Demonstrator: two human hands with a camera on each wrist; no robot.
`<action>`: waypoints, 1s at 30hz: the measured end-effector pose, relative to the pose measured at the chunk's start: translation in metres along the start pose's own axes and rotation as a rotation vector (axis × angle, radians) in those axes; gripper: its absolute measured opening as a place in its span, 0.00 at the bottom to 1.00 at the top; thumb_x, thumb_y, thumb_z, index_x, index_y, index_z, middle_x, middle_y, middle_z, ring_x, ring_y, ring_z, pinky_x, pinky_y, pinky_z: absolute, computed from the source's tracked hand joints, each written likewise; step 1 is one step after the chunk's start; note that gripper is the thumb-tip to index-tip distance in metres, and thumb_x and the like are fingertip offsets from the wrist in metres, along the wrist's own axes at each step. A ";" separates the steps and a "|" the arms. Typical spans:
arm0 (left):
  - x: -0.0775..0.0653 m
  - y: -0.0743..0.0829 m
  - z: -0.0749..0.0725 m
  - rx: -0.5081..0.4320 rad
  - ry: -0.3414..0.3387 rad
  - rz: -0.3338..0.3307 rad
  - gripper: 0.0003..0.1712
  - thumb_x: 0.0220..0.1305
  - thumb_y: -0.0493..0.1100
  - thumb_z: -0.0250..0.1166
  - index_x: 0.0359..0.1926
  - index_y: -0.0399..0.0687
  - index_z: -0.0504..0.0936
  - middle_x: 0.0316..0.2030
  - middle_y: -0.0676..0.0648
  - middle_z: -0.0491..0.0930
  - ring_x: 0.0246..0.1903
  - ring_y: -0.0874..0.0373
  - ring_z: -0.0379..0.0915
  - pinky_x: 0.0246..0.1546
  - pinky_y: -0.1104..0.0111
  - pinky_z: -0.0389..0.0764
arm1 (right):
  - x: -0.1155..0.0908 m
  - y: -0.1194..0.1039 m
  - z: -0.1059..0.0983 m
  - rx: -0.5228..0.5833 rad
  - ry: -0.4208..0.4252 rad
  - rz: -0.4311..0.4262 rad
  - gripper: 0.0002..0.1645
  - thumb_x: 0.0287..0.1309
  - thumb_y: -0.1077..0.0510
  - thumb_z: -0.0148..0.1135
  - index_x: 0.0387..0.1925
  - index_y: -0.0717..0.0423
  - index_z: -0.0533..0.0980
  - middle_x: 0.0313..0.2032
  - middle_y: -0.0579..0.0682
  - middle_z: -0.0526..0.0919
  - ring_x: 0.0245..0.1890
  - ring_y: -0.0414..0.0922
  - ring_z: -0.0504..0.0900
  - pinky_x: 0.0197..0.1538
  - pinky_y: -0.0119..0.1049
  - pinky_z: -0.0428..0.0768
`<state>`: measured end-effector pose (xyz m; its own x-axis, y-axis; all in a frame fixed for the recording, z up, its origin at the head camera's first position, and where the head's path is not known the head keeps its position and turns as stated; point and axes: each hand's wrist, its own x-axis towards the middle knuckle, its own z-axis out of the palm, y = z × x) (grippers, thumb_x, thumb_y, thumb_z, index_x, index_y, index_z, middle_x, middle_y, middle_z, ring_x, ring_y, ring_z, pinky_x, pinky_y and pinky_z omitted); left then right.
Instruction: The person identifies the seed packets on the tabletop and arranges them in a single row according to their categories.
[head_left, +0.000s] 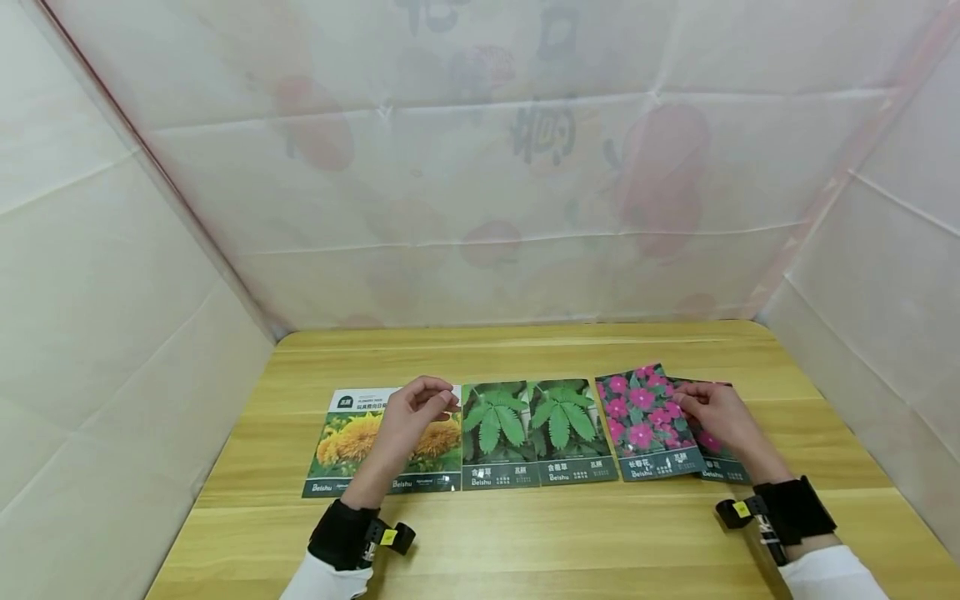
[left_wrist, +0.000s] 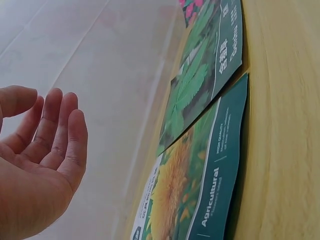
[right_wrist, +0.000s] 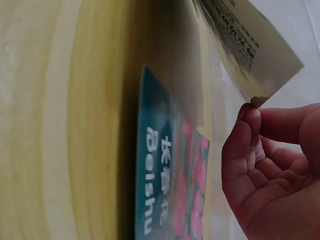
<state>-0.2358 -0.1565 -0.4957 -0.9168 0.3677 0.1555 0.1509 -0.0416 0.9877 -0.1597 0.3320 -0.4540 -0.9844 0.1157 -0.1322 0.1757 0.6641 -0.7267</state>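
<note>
My right hand (head_left: 723, 421) pinches the edge of a pink-flower seed packet (head_left: 647, 417) between thumb and fingers. That packet is raised and tilted, and the right wrist view shows its pale printed back (right_wrist: 245, 45). Partly beneath it in the head view, a second pink-flower packet (head_left: 720, 471) lies on the table. Over the yellow sunflower packets (head_left: 337, 454) hovers my left hand (head_left: 411, 421), its fingers loosely bent and holding nothing. It hides part of these packets. Right of them, two green-leaf packets (head_left: 497, 425) (head_left: 566, 421) lie side by side.
The packets form a row across a wood-grain table (head_left: 525, 542). Pale printed sheeting (head_left: 450, 192) hangs behind the table's far edge, with more at the left (head_left: 97, 350) and right (head_left: 885, 317). Each wrist wears a black strap (head_left: 341, 533) with a small camera.
</note>
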 end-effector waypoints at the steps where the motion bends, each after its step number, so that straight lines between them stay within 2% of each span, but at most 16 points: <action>1: 0.001 0.000 0.000 0.011 0.009 -0.019 0.23 0.78 0.51 0.62 0.61 0.38 0.77 0.50 0.43 0.83 0.51 0.51 0.82 0.54 0.56 0.85 | 0.001 0.000 0.001 -0.009 0.004 -0.005 0.22 0.81 0.58 0.51 0.58 0.76 0.75 0.41 0.61 0.84 0.32 0.47 0.76 0.28 0.35 0.70; 4: -0.004 0.028 0.006 0.000 0.022 -0.061 0.20 0.77 0.51 0.64 0.58 0.41 0.79 0.49 0.39 0.83 0.50 0.48 0.82 0.55 0.50 0.84 | 0.003 0.001 0.004 -0.039 0.018 -0.020 0.20 0.80 0.60 0.52 0.57 0.76 0.77 0.39 0.59 0.85 0.33 0.47 0.77 0.29 0.34 0.74; 6: -0.005 0.041 0.009 -0.014 0.032 -0.080 0.18 0.76 0.48 0.64 0.56 0.39 0.80 0.49 0.35 0.82 0.50 0.43 0.82 0.55 0.46 0.83 | 0.003 0.001 0.005 -0.050 0.027 -0.027 0.19 0.80 0.60 0.53 0.55 0.75 0.78 0.39 0.58 0.85 0.33 0.47 0.79 0.30 0.33 0.77; 8: -0.004 0.032 0.007 -0.004 0.025 -0.086 0.20 0.77 0.50 0.63 0.58 0.39 0.79 0.50 0.37 0.82 0.51 0.45 0.82 0.56 0.48 0.83 | 0.004 0.001 0.006 -0.070 0.033 -0.034 0.19 0.79 0.60 0.53 0.54 0.74 0.79 0.38 0.57 0.86 0.34 0.47 0.80 0.32 0.34 0.79; 12: 0.002 -0.007 -0.002 -0.001 0.025 -0.053 0.26 0.76 0.54 0.64 0.61 0.39 0.77 0.50 0.43 0.83 0.51 0.50 0.82 0.53 0.58 0.86 | 0.004 0.003 0.007 -0.145 0.056 -0.061 0.17 0.79 0.57 0.56 0.49 0.69 0.82 0.31 0.52 0.83 0.28 0.45 0.76 0.31 0.35 0.72; 14: 0.004 -0.010 -0.002 -0.019 0.033 -0.086 0.26 0.74 0.55 0.65 0.61 0.40 0.78 0.51 0.43 0.83 0.52 0.49 0.82 0.55 0.58 0.85 | 0.004 0.005 0.009 -0.183 0.072 -0.078 0.16 0.78 0.55 0.57 0.48 0.65 0.83 0.27 0.49 0.80 0.26 0.44 0.71 0.31 0.36 0.67; 19: 0.005 -0.013 -0.003 -0.041 0.028 -0.123 0.30 0.72 0.57 0.67 0.61 0.40 0.78 0.52 0.40 0.82 0.54 0.46 0.81 0.58 0.55 0.84 | 0.004 0.006 0.009 -0.201 0.116 -0.091 0.16 0.76 0.55 0.60 0.46 0.65 0.84 0.30 0.51 0.83 0.28 0.46 0.75 0.33 0.38 0.71; 20: 0.006 -0.022 -0.006 -0.041 0.023 -0.108 0.32 0.70 0.60 0.68 0.62 0.41 0.78 0.52 0.42 0.83 0.54 0.47 0.81 0.56 0.57 0.85 | 0.004 0.005 0.008 -0.200 0.121 -0.084 0.17 0.75 0.54 0.61 0.46 0.66 0.84 0.32 0.52 0.85 0.29 0.46 0.77 0.34 0.38 0.73; 25: 0.003 -0.021 -0.006 -0.041 0.009 -0.106 0.30 0.72 0.57 0.66 0.63 0.40 0.77 0.52 0.43 0.82 0.55 0.48 0.80 0.58 0.57 0.84 | -0.003 0.001 -0.001 -0.229 0.146 -0.025 0.23 0.77 0.52 0.58 0.51 0.71 0.81 0.36 0.58 0.87 0.29 0.46 0.79 0.32 0.38 0.75; 30: 0.003 -0.022 -0.007 -0.043 0.006 -0.099 0.28 0.73 0.55 0.66 0.63 0.41 0.77 0.53 0.43 0.82 0.55 0.48 0.80 0.58 0.57 0.84 | -0.010 -0.001 -0.012 -0.340 0.166 0.020 0.29 0.77 0.50 0.58 0.55 0.76 0.76 0.35 0.61 0.85 0.24 0.46 0.74 0.28 0.38 0.69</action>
<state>-0.2441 -0.1607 -0.5174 -0.9287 0.3665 0.0566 0.0432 -0.0449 0.9981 -0.1497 0.3390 -0.4442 -0.9728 0.2313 -0.0127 0.2115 0.8642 -0.4565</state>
